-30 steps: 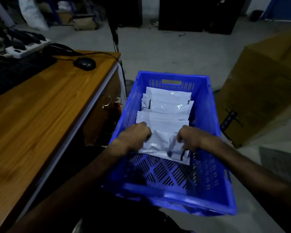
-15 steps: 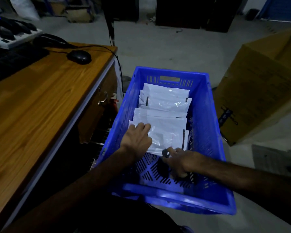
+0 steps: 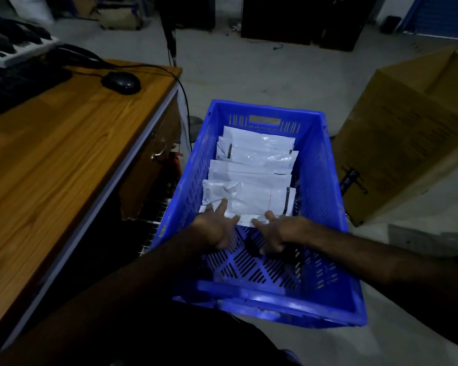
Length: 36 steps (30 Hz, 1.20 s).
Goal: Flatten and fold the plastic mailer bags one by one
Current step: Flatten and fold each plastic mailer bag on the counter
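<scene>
Mailer bags (image 3: 254, 165), white plastic ones, lie overlapped in a row down the far half of the blue slotted crate (image 3: 325, 207) at the centre of the frame, and the nearest bag (image 3: 249, 199) sits across the crate's middle with its near edge under my fingertips. At the left of the frame the wooden desk (image 3: 64, 159) runs along beside the crate; a black computer mouse (image 3: 121, 82) rests near its far corner, and a white power strip (image 3: 13, 52) with dark plugs sits at the upper left. My left hand (image 3: 214, 229) lies with its fingers spread flat, the tips pressing the left part of that nearest bag's near edge. Just right of it, my right hand (image 3: 276, 232) touches the same edge with outstretched fingers, the lower fingers curling loosely toward the crate floor and holding nothing. At the right of the frame a brown cardboard box (image 3: 407, 133) stands on the grey floor, apart from the crate.
</scene>
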### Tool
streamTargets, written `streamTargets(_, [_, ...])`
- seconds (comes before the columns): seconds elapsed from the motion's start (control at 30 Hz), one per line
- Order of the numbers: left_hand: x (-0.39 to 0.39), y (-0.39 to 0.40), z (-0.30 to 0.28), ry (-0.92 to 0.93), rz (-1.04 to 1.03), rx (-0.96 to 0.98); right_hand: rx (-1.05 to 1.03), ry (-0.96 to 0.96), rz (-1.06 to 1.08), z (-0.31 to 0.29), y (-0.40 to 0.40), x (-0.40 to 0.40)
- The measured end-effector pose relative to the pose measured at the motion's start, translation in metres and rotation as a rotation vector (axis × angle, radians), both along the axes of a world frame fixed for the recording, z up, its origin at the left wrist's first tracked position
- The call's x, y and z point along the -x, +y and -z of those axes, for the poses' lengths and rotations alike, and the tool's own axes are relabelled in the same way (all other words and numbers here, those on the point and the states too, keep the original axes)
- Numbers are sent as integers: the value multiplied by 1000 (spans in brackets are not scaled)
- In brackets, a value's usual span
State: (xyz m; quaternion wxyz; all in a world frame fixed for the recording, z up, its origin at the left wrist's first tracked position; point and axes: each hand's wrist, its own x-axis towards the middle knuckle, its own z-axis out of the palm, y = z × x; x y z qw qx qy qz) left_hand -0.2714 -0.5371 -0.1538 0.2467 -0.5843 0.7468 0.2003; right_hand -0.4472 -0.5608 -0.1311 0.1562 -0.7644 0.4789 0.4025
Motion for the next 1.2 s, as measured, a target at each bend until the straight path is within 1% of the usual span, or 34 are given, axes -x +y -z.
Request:
streamTargets(0.2, [-2,-11,-4,-1,20,41,-5,-35,51,-2,-10,4])
streamTargets(0.43, [-6,-2,-7,129,-24,-10,3,-160,-1,-17,3,9])
streamTargets(0.57, [-8,3,-12,160,-18,3,-2,-166,-19,-22,7,11])
streamTargets(0.67, [-10,6,-16,178,-12,0,52,-233,-4,-27,10,13])
streamTargets(0.8, [-17,9,-24,244,-58,39,228,-429,75,-40,18,18])
streamTargets(0.83, [-18,13,-29,294,-77,66,279,-489,100,-43,20,20])
streamTargets(0.9, [-22,27,-43,461,-146,177,377,-648,168,-51,25,24])
streamTargets(1.0, [-35,64,-63,723,-222,479,487,-949,216,-67,38,23])
streamTargets(1.1, [-49,108,-94,935,-285,728,503,-1265,232,-90,58,11])
streamTargets(1.17, [-60,143,-113,1040,-394,877,489,-1414,211,-107,77,-7])
streamTargets(1.2, [-66,164,-119,1060,-459,949,469,-1470,190,-115,86,-18])
